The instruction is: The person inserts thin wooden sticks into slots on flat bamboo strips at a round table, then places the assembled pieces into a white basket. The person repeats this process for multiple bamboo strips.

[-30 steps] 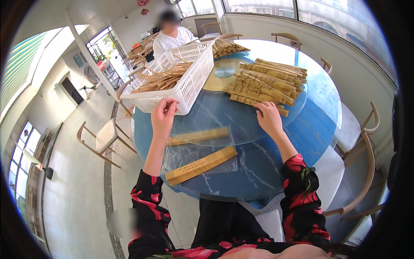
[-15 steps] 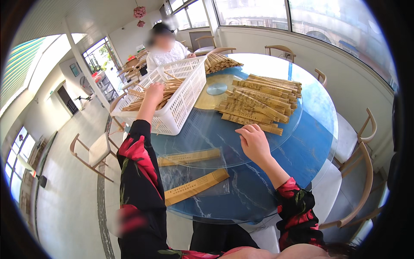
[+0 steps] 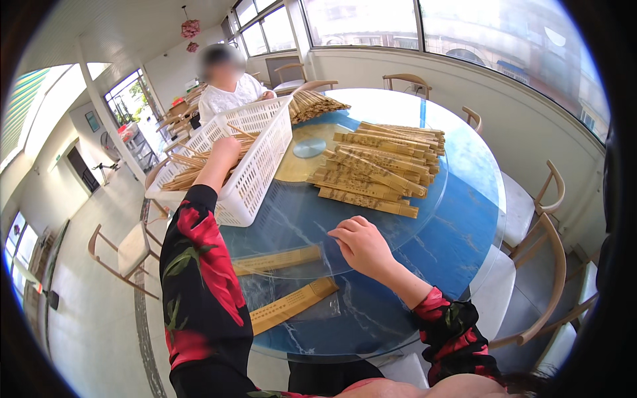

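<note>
My left hand (image 3: 225, 152) reaches down into a white slatted plastic basket (image 3: 263, 179) at the left of the table. Its fingers curl over loose wooden chopsticks (image 3: 182, 176), and their tips are partly hidden. In front of the pile, my right hand (image 3: 363, 247) hovers above the table, loosely bent, thumb apart from the fingers, with nothing visible in it. Flat yellow printed paper sleeves (image 3: 378, 162) lie heaped to the right of the basket. Two more items, a long yellow sleeve (image 3: 295, 305) and another sleeve (image 3: 279, 260), lie nearer me with clear plastic film around them.
The round blue marble-patterned table (image 3: 471, 219) carries a glass turntable. Behind the basket lies a bundle of sticks (image 3: 315, 106). A person in white (image 3: 229, 96) sits at the far side. Wooden chairs (image 3: 547, 278) stand around the table, one chair (image 3: 133, 249) on the left.
The view has shifted, so the basket and sleeves sit further left and slightly lower in it. My right hand is now nearer me, away from the sleeve pile. My left hand stays in the basket.
</note>
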Available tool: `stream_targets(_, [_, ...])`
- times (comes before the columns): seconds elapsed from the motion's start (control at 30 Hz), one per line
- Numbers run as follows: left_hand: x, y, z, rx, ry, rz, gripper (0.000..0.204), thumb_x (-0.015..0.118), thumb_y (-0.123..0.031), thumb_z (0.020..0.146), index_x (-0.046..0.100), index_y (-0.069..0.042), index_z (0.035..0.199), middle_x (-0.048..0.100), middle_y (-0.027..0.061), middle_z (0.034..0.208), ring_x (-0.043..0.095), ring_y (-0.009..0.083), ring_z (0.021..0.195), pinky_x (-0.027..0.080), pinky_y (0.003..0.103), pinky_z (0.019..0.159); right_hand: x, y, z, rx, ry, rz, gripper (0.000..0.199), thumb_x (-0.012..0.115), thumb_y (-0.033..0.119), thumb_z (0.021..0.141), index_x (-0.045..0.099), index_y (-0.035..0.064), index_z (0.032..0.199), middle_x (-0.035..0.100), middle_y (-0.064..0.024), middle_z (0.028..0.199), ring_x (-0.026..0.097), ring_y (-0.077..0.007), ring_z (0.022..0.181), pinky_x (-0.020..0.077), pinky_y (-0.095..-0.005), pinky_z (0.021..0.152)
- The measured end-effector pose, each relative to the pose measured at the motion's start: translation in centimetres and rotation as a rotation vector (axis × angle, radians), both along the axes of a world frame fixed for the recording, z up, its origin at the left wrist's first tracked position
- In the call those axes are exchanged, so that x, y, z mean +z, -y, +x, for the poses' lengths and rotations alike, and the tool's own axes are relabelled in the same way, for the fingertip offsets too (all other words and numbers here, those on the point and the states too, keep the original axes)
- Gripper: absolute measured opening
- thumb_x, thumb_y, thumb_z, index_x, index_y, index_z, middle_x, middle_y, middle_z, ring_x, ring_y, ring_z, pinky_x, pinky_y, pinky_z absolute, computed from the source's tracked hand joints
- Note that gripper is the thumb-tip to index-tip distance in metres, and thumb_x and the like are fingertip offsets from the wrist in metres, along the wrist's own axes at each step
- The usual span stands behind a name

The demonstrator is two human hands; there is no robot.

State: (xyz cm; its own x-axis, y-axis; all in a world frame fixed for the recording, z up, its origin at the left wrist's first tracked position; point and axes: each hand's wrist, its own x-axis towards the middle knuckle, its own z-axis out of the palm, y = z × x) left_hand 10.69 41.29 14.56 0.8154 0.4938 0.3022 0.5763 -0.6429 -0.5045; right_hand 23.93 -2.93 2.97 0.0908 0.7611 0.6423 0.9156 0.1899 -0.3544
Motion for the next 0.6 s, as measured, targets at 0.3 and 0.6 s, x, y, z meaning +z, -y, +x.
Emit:
stream_targets(0.3, [1.2,2.8,-2.1,0.056,0.311,0.007,0.011,0.065,-0.012,0.083,0.075,-0.009,0.084,0.073,0.014,0.084,0.072,0.0315,0.085,0.057,0.044,0.073,-0.3,0.0,0.5,0.005,-0.042,-0.01,0.018,0.064,0.007,0.085,0.072,0.0094,0.101,0.065,-0.0033,0.101,0.058,-0.0252,0.105,0.0487,-0.0389,0.09])
stream_targets(0.6, [4.7,4.6,-9.7,0.159,0.442,0.032,0.015,0.07,-0.024,0.085,0.073,-0.009,0.081,0.069,0.0141,0.08,0.068,0.0338,0.08,0.052,0.045,0.069,-0.4,-0.2,0.4,0.01,-0.022,0.06,0.014,0.064,0.005,0.085,0.073,0.0076,0.096,0.067,-0.0056,0.097,0.061,-0.0275,0.099,0.0519,-0.0395,0.086])
